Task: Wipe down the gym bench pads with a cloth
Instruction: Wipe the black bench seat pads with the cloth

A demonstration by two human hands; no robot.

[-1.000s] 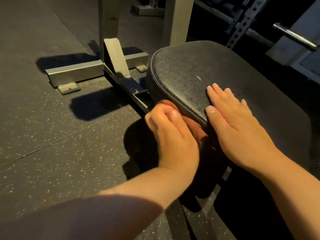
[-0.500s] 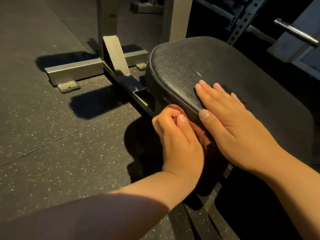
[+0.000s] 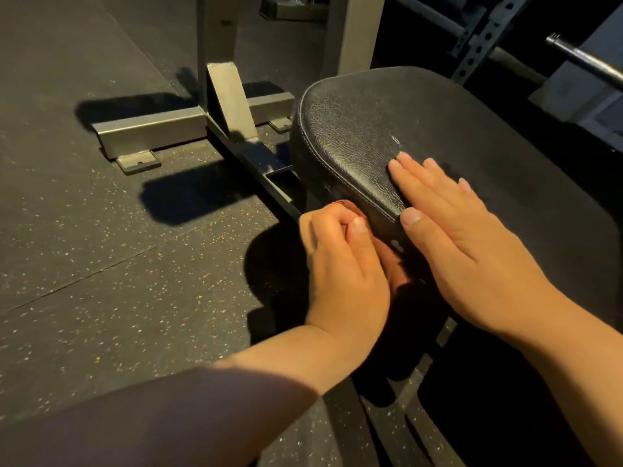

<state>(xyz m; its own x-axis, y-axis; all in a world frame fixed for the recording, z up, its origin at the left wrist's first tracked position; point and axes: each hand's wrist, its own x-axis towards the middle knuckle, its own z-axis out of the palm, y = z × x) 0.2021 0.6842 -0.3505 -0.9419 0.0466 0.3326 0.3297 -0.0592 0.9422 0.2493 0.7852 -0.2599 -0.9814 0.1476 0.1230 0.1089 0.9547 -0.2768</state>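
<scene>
A speckled rubber floor fills the left of the head view in a dimly lit gym, with a steel frame bolted down on it and the end of a barbell showing at the upper right. The black, grained bench pad runs in from the right, its rounded end towards the frame.

The person's right hand lies flat on top of the pad near its left edge, fingers straight and close together and the thumb resting at the stitched seam. It holds nothing, and is judged to be there to brace the body and steady the pad while the other hand works.

The left hand, reaching out of a dark sleeve, is low against the pad's side wall. Its fingers are curled tight around a reddish-brown cloth (only a bunched strip of it shows between the knuckles and the upholstery), and it presses the cloth to the pad just under the seam. The bunched grip probably lets the cloth follow the curved edge, where a flat palm would slide off.

Judging by this, the side of the pad is being wiped. Whether the top has been done cannot be told from its surface.
</scene>
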